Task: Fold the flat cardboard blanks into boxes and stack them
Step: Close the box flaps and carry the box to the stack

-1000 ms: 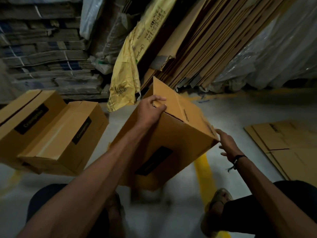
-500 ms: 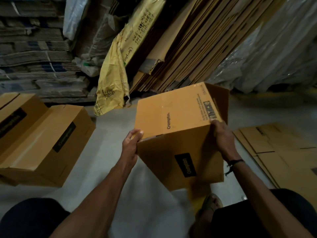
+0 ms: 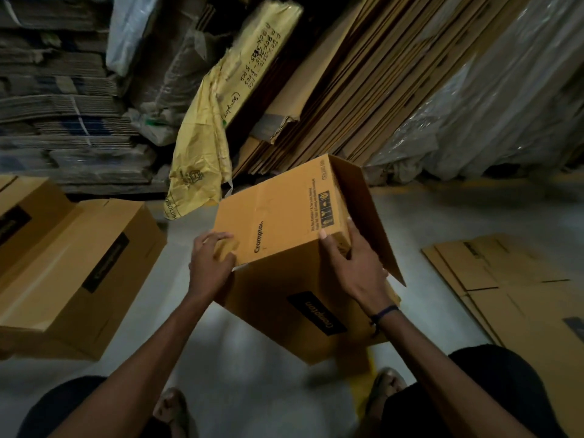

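Both hands were on the half-folded box (image 3: 284,248) at frame centre, held tilted above the grey floor (image 3: 246,358). Left hand (image 3: 210,262) had fingers curled round the lower-left corner of the top flap (image 3: 271,216), pinching its edge. Right hand (image 3: 354,263) gripped the flap's lower-right corner, thumb on top near the printed handling symbols, fingers wrapped over the edge w/ a dark wristband on that wrist. A 2nd flap (image 3: 366,216) stood up on the box's right side, not yet folded in. Black label patch faced the camera on the near wall.

Centre-left of frame: two finished boxes (image 3: 79,263) lay side by side on the floor, touching. Right edge: flat blanks (image 3: 512,286) stacked on the floor, well apart from the held box. Upper centre: a yellow sack (image 3: 221,115) w/ handwriting hung over leaning cardboard sheets (image 3: 379,74); plastic-wrapped bundles (image 3: 505,105) upper right; strapped flat stacks (image 3: 63,105) upper left.
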`<state>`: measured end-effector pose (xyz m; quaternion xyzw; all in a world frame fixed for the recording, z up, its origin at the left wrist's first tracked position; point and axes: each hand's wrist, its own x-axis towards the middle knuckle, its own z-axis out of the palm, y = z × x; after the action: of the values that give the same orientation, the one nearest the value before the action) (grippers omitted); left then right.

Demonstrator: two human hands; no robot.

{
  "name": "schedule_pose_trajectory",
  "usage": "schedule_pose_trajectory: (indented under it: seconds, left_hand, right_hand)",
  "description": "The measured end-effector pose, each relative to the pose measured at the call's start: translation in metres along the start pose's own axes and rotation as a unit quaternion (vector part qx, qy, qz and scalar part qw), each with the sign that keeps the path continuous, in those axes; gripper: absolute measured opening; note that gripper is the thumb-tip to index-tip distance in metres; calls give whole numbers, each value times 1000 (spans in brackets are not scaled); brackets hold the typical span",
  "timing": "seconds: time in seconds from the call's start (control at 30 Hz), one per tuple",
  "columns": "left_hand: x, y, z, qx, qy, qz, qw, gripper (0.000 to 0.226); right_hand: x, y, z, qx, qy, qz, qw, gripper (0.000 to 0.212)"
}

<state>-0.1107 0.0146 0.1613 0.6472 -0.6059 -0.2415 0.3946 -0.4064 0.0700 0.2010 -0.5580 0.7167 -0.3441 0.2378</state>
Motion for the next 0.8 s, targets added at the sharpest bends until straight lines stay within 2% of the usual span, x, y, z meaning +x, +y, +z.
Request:
schedule_pose_trajectory:
  seconds: [0.07,0.17,0.27,0.4,0.5,0.57,0.7,0.8]
  left_hand:
    - [5,23,-2,-14,-53,57,997,40]
    - [15,43,-5,-47,-141,17,989,73]
    - [21,33,-16,-55,-162,-39,984,87]
    - [16,4,-37,-101,-161,-89,978,100]
    - [25,-13,-50,-148,-152,-139,967,100]
    - [34,-30,-56,-160,-152,-158,962,96]
    - [45,-50,-64,-190,-161,-183,951,97]
    - [47,-41,-67,-198,-147,-187,951,89]
  right_hand:
    - [-9,-9,13,-46,-10,-26,999,94]
    - [-22,-22,31,-69,-52,-92,992,85]
    - [-21,-30,43,-75,-105,-146,981,82]
    - [-8,-14,50,-122,-211,-176,954,103]
    - [16,10,58,-192,-283,-162,926,127]
    - [37,17,65,-199,-317,-160,913,137]
    - [67,15,76,-192,-358,-142,902,149]
    - [77,7,87,-232,-342,-154,898,153]
